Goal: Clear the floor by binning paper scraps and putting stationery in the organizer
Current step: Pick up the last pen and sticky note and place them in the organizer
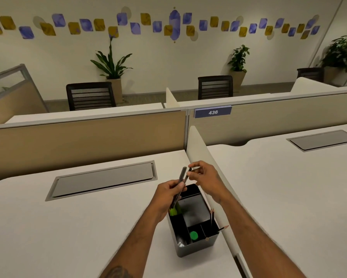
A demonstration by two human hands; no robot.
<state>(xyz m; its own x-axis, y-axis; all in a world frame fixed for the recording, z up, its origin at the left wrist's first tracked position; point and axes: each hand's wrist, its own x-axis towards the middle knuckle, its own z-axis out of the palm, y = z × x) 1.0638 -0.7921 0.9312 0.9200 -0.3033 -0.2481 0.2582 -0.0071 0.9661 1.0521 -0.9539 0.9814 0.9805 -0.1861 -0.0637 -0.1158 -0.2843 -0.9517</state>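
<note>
Left hand: your left hand [169,194] is over the rear left of the organizer, its fingers [179,186] clenched around a bundle of dark pens [180,184] that tilts up and away from you.
Right hand: your right hand [205,178] is up beside it, thumb and forefinger pinching the top end of one thin dark pen [187,177] in that bundle; the other fingers are curled loosely.
Pens: the lower ends drop toward the rear left compartment; I cannot tell whether they touch its floor.
Organizer: the black organizer [196,248] stands on the white counter [68,227], right at its right edge, just beside the low white divider [200,155].
Already inside: green markers [175,210] stand in the rear left compartment under your left hand, a round green cap [193,235] shows in a front compartment, and pencils [212,216] stick up from the right corner, one [223,228] leaning out over the rim.
Middle compartment: the big one looks bare from here.
Counter: a grey cable hatch [104,179] lies shut, left of your hands.
Beyond: a partition with a blue plate [212,112] reading 436.
</note>
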